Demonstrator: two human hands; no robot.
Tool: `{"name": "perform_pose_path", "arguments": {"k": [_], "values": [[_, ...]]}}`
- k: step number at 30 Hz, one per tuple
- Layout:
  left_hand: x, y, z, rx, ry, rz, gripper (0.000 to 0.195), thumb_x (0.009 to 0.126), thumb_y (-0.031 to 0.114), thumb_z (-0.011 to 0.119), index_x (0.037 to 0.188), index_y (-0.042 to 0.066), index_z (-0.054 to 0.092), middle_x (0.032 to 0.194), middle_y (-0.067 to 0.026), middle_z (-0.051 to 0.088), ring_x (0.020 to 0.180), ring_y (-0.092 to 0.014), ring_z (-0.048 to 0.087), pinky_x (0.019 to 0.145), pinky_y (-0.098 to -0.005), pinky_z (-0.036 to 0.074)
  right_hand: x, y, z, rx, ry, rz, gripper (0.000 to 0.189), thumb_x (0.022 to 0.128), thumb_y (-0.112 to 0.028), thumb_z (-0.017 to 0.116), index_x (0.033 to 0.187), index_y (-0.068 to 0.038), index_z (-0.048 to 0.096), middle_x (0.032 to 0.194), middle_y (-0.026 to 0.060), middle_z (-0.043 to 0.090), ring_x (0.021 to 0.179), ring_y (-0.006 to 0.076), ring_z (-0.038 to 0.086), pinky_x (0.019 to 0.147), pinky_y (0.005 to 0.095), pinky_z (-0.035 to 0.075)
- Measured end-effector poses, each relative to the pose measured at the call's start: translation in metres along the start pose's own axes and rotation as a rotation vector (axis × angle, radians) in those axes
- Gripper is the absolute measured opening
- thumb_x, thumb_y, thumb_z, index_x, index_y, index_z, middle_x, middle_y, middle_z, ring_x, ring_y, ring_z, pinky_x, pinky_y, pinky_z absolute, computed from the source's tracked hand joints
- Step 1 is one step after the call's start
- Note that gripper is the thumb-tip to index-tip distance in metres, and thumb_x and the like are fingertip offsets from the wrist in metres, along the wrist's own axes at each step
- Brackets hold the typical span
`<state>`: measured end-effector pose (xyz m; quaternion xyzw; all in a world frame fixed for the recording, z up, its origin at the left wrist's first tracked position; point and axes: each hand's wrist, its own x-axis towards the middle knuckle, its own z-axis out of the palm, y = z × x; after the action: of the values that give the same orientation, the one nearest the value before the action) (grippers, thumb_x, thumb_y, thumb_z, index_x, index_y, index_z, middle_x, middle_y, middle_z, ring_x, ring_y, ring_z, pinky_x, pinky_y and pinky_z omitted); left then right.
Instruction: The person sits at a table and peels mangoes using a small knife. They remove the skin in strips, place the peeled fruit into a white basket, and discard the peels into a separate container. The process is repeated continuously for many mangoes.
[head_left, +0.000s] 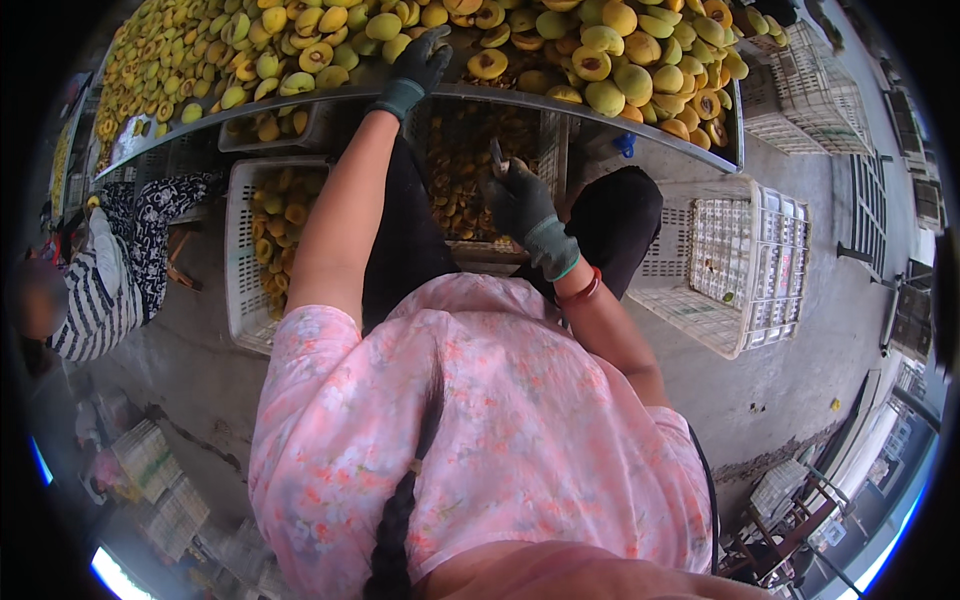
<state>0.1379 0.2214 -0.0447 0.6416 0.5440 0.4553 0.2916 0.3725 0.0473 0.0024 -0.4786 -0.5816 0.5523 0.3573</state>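
My left hand (421, 66), in a dark knitted work glove, reaches over the near edge of a metal table (480, 91). Its fingers are at the yellow-green halved fruits (384, 27), which look like peaches or apricots; whether it touches one cannot be told. My right hand (517, 195), gloved alike, is closed around a small tool with a metal tip (497, 152), perhaps a knife. It is above a crate of fruit pieces (457, 180) between my knees. More fruit halves (630, 82) are heaped on the table at the right.
At my left a white plastic crate (238, 225) holds fruit halves. An open white crate (750, 262) lies at my right, with stacked crates (817, 97) beyond. A person in a striped top (97, 300) sits at the far left. A blue object (624, 145) is under the table.
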Motion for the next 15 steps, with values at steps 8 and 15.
{"name": "perform_pose_path", "arguments": {"k": [8, 15], "values": [[0.026, -0.041, 0.039, 0.488, -0.017, -0.104, 0.058, 0.082, 0.053, 0.047, 0.116, 0.007, 0.051, 0.108, -0.0198, 0.057, 0.097, -0.035, 0.055, 0.082, -0.0428, 0.044, -0.001, -0.007, 0.0, -0.122, 0.015, -0.075, 0.009, 0.081, -0.009, 0.057, 0.077, -0.005, 0.049, 0.068, -0.0009, 0.047, 0.063, 0.0054, 0.043, 0.054, 0.024, 0.037], [0.039, -0.015, 0.074, 0.718, -0.195, -0.254, 0.059, 0.074, 0.053, 0.057, 0.11, 0.006, 0.054, 0.106, -0.0186, 0.058, 0.092, -0.035, 0.057, 0.078, -0.0445, 0.045, -0.004, 0.022, -0.016, -0.044, 0.021, 0.031, 0.012, 0.079, -0.011, 0.056, 0.086, -0.004, 0.049, 0.069, 0.0123, 0.053, 0.066, 0.0236, 0.054, 0.056, 0.0309, 0.042]]}}
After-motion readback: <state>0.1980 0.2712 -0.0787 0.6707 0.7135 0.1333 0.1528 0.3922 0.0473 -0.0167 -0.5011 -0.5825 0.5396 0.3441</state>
